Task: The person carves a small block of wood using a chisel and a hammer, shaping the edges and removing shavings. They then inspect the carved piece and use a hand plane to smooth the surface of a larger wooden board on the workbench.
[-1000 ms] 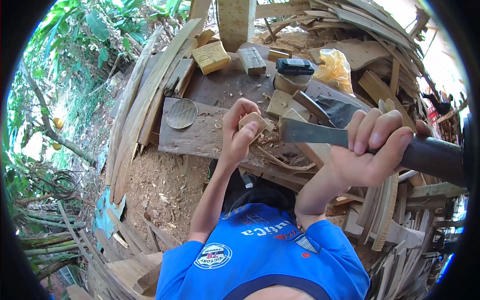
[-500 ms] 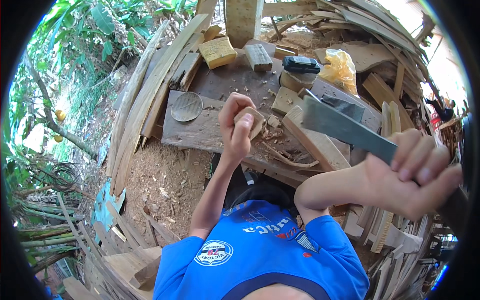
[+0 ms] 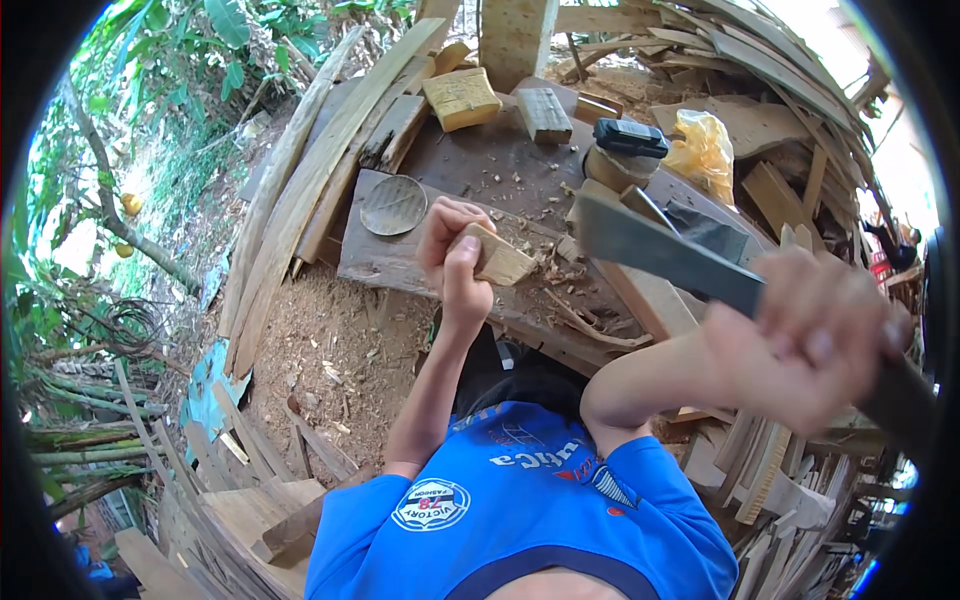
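Note:
My left hand [image 3: 455,265] grips a small, pale wooden piece [image 3: 505,262], thumb across its near end, above the work board. My right hand [image 3: 800,340], smeared by motion, is closed around the dark handle [image 3: 905,410] of a tool with a long flat metal blade [image 3: 660,255], which points up-left above the board, to the right of the wooden piece. A round wooden disc [image 3: 393,205] lies on the weathered board [image 3: 365,250] left of my left hand. Wood shavings and a wooden length [image 3: 645,310] lie beneath the blade.
Wood blocks [image 3: 460,98], a black object [image 3: 630,138] atop a round piece and a yellow plastic bag [image 3: 698,150] sit at the back. Long planks [image 3: 300,210] line the left; stacked offcuts [image 3: 760,470] fill the right. A post [image 3: 515,35] stands behind; plants grow at far left.
My right hand has moved right and lower, tilting the blade tip upward. My left hand has turned the wooden piece, showing its longer face. The whole view has shifted slightly.

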